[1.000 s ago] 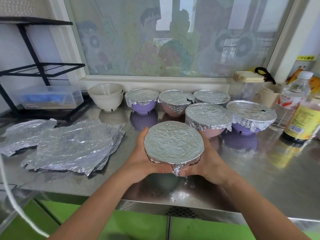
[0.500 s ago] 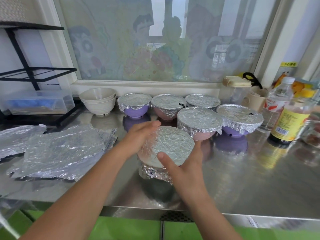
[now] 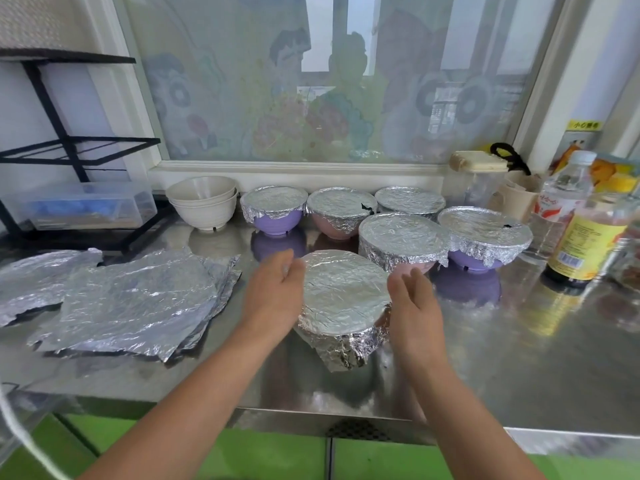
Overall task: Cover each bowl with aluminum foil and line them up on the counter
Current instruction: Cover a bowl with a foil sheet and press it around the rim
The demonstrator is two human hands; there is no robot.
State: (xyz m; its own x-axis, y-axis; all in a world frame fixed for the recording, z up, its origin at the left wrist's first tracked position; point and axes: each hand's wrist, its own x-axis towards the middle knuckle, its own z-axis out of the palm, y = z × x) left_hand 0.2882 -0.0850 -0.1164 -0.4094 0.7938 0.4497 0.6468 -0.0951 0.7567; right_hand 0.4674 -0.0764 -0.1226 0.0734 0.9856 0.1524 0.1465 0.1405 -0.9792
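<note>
A bowl covered with aluminum foil [image 3: 343, 292] stands on the steel counter [image 3: 519, 348], its foil skirt crumpled at the front. My left hand [image 3: 273, 292] lies against its left side and my right hand [image 3: 412, 306] against its right side, both with fingers loosely extended. Behind it stand several covered bowls: a purple bowl [image 3: 273, 209], a pink bowl [image 3: 341, 213], a rear bowl [image 3: 410, 200], a second pink bowl [image 3: 403, 240] and a second purple bowl [image 3: 485, 235]. Two bare cream bowls [image 3: 202, 202] are stacked at the back left. Loose foil sheets [image 3: 138, 299] lie to the left.
Two bottles [image 3: 581, 237] and a cup [image 3: 519, 199] crowd the right back corner beside a lidded container [image 3: 478, 181]. A clear plastic box [image 3: 79, 209] sits under a black rack [image 3: 69, 150] at the left. A window runs along the back.
The covered bowl, held up in both hands a second ago, now stands on the counter nearer the other bowls. Both hands have loosened and sit at its sides.
</note>
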